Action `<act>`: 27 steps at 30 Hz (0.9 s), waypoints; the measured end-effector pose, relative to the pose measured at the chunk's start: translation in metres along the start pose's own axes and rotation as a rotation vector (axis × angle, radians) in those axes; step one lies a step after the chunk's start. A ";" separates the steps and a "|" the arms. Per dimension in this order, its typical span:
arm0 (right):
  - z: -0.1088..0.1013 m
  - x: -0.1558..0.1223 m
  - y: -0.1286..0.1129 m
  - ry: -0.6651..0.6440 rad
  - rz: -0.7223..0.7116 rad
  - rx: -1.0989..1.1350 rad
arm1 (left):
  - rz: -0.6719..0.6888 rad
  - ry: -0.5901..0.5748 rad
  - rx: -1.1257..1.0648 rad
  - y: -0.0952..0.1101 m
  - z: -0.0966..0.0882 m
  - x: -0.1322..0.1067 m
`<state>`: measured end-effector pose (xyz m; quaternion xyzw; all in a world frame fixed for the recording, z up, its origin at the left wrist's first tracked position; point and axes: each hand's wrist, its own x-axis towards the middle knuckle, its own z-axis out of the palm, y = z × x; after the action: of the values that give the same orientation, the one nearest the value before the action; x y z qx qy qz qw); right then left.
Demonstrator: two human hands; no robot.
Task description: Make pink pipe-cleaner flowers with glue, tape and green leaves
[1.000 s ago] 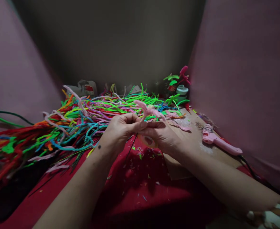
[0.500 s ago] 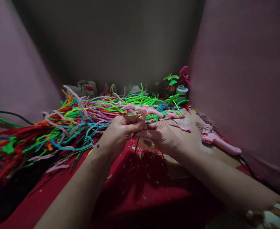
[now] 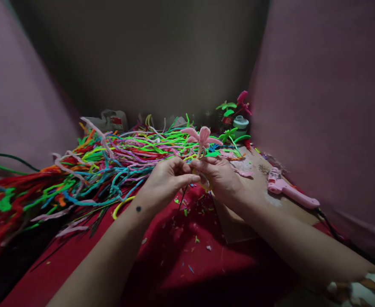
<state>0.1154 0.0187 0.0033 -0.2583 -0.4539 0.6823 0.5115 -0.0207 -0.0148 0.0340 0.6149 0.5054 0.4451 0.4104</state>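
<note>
The right hand (image 3: 222, 177) is pinching the pink flower (image 3: 204, 137) beneath its petals, thumb and fingers closed, and the flower is standing upright just above the knuckles. The left hand (image 3: 163, 181) is curling half closed beside it; whether it is gripping the dark stem (image 3: 183, 200) cannot be told. A slackening pinch could set the flower twisting, and the crowding pipe cleaners (image 3: 126, 149) behind could snag its petals. Open room is lying nearer, over the red cloth (image 3: 177, 260); rightward, the pink tool (image 3: 292, 192) is cramping the board (image 3: 256, 179).
</note>
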 end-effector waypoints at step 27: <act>-0.016 0.014 -0.005 -0.236 -0.031 0.029 | -0.109 -0.232 -0.528 -0.008 0.004 -0.001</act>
<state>0.1263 0.0376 0.0020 -0.1618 -0.5052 0.7065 0.4685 -0.0190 -0.0144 0.0256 0.5054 0.3541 0.4652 0.6346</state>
